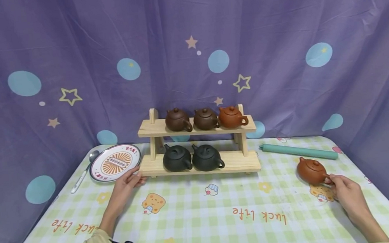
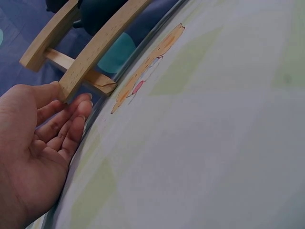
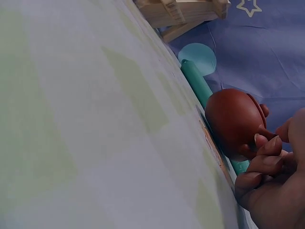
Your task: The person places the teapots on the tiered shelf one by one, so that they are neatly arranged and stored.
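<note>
My right hand [image 1: 351, 196] pinches the handle of a reddish-brown clay teapot [image 1: 311, 171] at the right of the table. In the right wrist view the teapot [image 3: 236, 121] is close to the cloth; whether its base touches is unclear. On the left, my left hand [image 1: 127, 186] grips the left end of the lower board of a two-tier wooden rack [image 1: 238, 160]. Its fingers curl by the board's end [image 2: 71, 88] in the left wrist view. Two dark brown teapots [image 1: 177, 120] and an orange-brown one [image 1: 231, 117] stand on the upper board, two black teapots [image 1: 177, 158] on the lower.
A patterned white plate [image 1: 97, 173] lies left of the rack, with a spoon [image 1: 80, 181] beside it. A green rolled stick [image 1: 299, 151] lies behind the held teapot. The checked tablecloth [image 1: 197, 223] covers the table, and a purple curtain [image 1: 178, 21] hangs behind.
</note>
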The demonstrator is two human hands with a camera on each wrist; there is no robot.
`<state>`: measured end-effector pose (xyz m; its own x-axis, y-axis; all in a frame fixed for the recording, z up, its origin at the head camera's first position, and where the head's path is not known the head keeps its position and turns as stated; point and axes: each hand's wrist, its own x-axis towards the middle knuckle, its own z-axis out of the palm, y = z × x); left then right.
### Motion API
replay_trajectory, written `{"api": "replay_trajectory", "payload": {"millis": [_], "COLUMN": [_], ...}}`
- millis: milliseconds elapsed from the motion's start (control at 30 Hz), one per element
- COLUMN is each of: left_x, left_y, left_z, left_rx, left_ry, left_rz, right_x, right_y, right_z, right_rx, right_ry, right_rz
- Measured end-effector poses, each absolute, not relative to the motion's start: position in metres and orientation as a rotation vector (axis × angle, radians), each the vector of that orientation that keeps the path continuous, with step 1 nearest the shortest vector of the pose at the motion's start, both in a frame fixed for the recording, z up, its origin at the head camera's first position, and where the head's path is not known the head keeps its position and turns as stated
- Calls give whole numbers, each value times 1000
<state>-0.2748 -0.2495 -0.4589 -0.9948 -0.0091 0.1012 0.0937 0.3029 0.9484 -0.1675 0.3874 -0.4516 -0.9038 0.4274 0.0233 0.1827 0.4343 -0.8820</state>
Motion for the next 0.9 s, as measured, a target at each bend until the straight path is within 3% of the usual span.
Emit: {"api": "replay_trajectory", "payload": {"millis": [900], "left_x": [-274], "left_y": [-249], "left_z": [-458], "left_rx": [-73], "left_ry": [-2469], "left_rz": [-1813], "right_x": [-170], "right_y": [358], "right_z": [-442], "right_rx": [-344], "right_ry": [-2406], "right_rz": [1553]}}
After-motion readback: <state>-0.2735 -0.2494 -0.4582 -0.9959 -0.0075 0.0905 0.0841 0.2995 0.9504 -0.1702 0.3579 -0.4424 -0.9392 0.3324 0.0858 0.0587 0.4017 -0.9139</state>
